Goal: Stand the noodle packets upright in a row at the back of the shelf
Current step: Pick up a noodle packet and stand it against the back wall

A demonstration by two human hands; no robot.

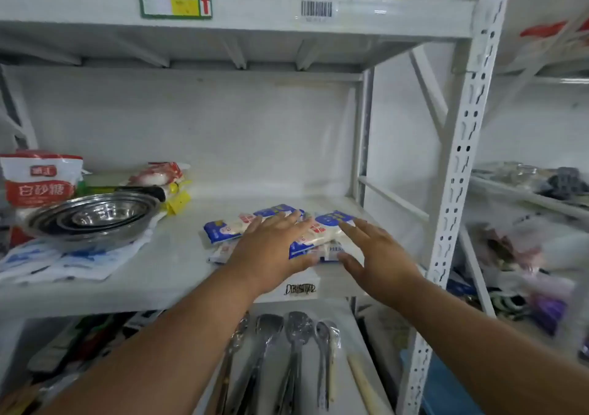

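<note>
Several blue-and-white noodle packets (224,228) lie flat in a loose pile near the front right of the white shelf (165,261). My left hand (274,248) lies flat on top of the pile, fingers straight and spread. My right hand (376,252) is at the pile's right end, fingers straight over the top packet and thumb against the lower packet's edge. Parts of the pile are hidden under both hands. The back of the shelf behind the pile is bare white board.
Stacked steel bowls (92,217) sit on plastic bags at the shelf's left, with a red-and-white sugar bag (39,178) and other packets (159,175) behind. A perforated upright post (459,172) stands at right. Wrapped ladles and spoons (287,351) lie on the shelf below.
</note>
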